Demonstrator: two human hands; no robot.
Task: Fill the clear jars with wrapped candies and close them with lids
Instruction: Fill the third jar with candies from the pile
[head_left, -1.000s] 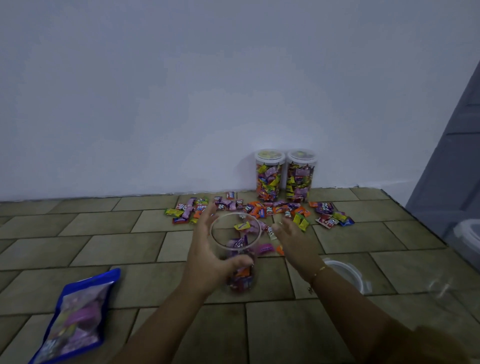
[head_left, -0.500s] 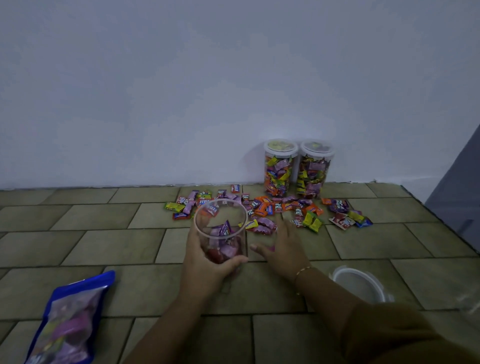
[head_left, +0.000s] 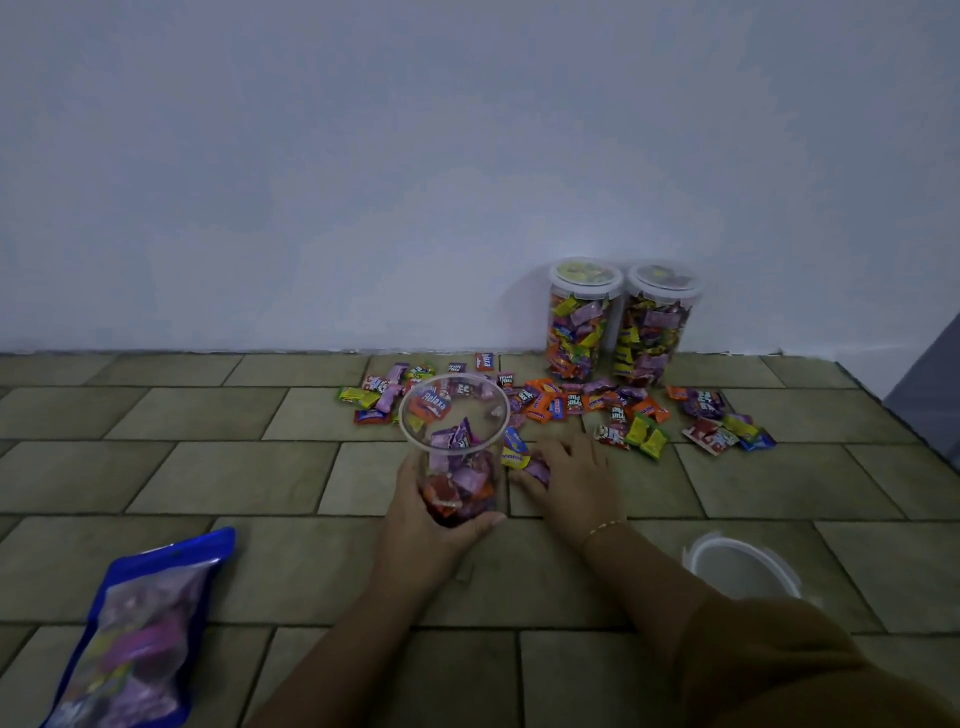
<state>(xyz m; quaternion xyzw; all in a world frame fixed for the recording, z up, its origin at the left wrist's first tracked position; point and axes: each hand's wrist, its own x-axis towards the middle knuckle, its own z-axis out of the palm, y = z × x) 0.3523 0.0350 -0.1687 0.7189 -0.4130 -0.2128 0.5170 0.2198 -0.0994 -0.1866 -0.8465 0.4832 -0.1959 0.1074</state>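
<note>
My left hand (head_left: 434, 512) grips an open clear jar (head_left: 457, 447) standing on the tiled floor, with wrapped candies in its lower part. To the jar's right, my right hand (head_left: 574, 475) lies on the floor with its fingers over purple wrapped candies (head_left: 537, 472). A scatter of loose wrapped candies (head_left: 597, 408) spreads across the floor behind both hands. Against the wall stand two full jars, one (head_left: 582, 322) beside the other (head_left: 655, 325), each closed with a lid. A loose white lid (head_left: 748, 569) lies on the floor right of my right forearm.
A blue bag of candies (head_left: 132, 639) lies at the lower left. A white wall (head_left: 363, 182) closes off the floor behind the jars. A grey surface (head_left: 935, 384) shows at the right edge.
The jar in my left hand has shifted left and is set down on the floor. My right hand has come down onto the candies beside it.
</note>
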